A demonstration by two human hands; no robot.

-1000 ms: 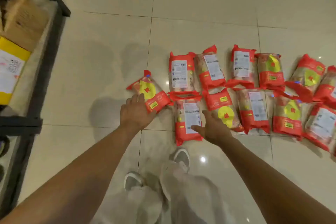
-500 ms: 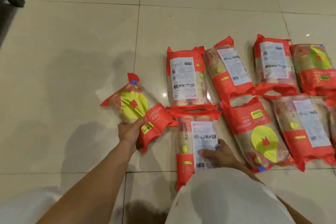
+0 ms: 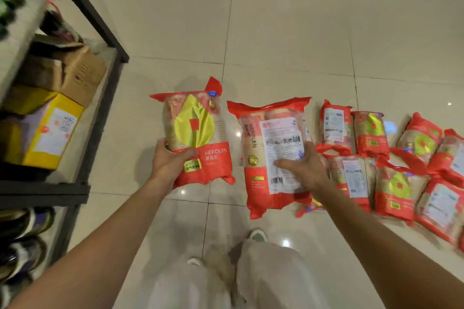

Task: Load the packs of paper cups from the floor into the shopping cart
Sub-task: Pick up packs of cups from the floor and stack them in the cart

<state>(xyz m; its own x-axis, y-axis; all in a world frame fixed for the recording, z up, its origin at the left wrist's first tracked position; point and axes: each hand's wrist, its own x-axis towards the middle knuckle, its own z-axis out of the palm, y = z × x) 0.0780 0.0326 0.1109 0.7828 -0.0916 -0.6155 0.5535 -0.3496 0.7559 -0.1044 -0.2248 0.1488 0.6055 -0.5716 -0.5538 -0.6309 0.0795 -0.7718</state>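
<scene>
My left hand (image 3: 168,161) grips a red pack of paper cups (image 3: 198,130) with a yellow leaf print, held upright above the floor. My right hand (image 3: 302,167) grips a second red pack (image 3: 271,148), white label side up, also lifted off the tiles. Several more red packs (image 3: 391,158) lie in rows on the floor to the right, partly behind my right arm. No shopping cart is in view.
A dark metal shelf rack (image 3: 100,118) stands at the left, holding a brown carton (image 3: 75,73) and a yellow box (image 3: 42,135), with shoes (image 3: 22,241) below. Pale glossy floor tiles (image 3: 288,32) stretch ahead. My legs and shoes (image 3: 256,236) are at the bottom.
Both hands closed on a pack each and lifted them off the floor. The view rose and swung left as I straightened, bringing the shelf rack back into sight.
</scene>
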